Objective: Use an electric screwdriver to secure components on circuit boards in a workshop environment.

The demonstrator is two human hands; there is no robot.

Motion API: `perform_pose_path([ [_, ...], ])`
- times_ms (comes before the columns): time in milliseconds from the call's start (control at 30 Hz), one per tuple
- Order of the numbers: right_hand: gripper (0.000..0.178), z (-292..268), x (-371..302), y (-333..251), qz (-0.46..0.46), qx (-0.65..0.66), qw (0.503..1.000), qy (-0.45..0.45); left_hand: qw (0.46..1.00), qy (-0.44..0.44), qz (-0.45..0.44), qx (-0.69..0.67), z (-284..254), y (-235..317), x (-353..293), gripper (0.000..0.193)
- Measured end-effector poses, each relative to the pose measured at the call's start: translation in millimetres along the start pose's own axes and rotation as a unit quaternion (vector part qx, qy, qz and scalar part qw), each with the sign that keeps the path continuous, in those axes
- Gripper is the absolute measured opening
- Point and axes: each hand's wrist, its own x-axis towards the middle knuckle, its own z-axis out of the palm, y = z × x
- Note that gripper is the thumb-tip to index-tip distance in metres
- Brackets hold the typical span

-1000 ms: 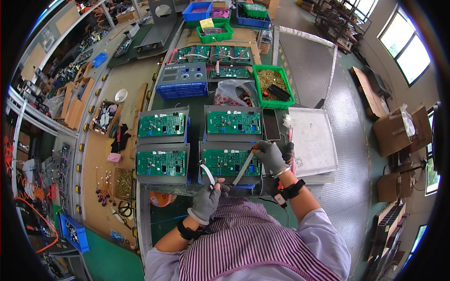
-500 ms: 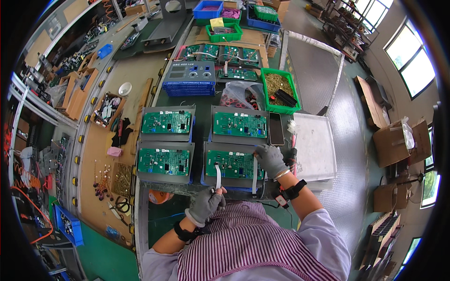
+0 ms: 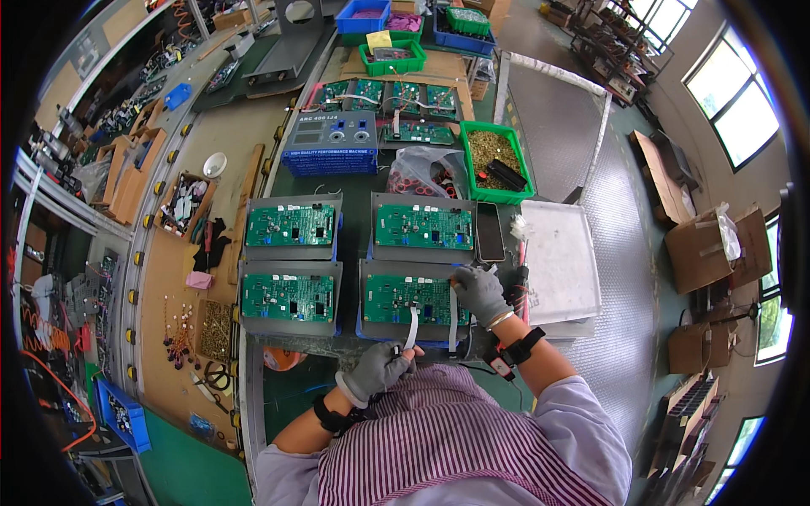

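Note:
In front of me a green circuit board [image 3: 388, 297] lies on a grey panel [image 3: 361, 278]. My left hand [image 3: 373, 373], in a grey glove with bare fingertips, pinches the lower end of a white ribbon cable [image 3: 411, 331] just off the panel's near edge. The cable's other end reaches onto the board's middle. At the board's upper right corner, my gloved right hand [image 3: 481, 293] has its fingers closed at the top of a second ribbon cable [image 3: 453, 325]. That cable hangs down across the panel's edge; the exact grip is hidden by the fingers.
More boards on panels lie left [image 3: 287, 297] and behind [image 3: 422, 226]. A phone [image 3: 489, 232] rests beside them. Farther off are a green bin of small brass-coloured parts [image 3: 489, 152], a bag of red-and-black parts [image 3: 426, 173] and a blue-grey front panel [image 3: 331, 139]. White sheets [image 3: 561, 261] lie right.
My left hand has moved slightly right with its ribbon cable, whose upper end shifted from the board's left part to its middle. My right hand stays at the corner.

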Motion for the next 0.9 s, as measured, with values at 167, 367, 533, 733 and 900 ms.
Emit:
perform_pose_path([
  [167, 0.021, -28, 2, -26, 0.017, 0.4, 0.915, -0.041, 0.978, -0.048, -0.075, -0.19, -2, 30, 13, 0.032],
  [367, 0.024, -45, -9, -43, 0.01, 0.762, 0.637, -0.121, 0.887, -0.125, -0.108, -0.431, 8, 37, 40, 0.034],
  [533, 0.025, -47, 9, -22, 0.005, 0.802, 0.575, -0.164, 0.825, -0.169, -0.135, -0.522, 21, 39, 63, 0.031],
  [733, 0.024, -56, 20, -26, -0.014, 0.778, 0.619, -0.109, 0.773, -0.209, -0.068, -0.596, 26, 35, 85, 0.03],
  [900, 0.021, -61, 72, 8, 0.072, 0.59, 0.804, 0.036, 0.938, 0.0, -0.134, -0.321, 26, 6, 80, 0.035],
])
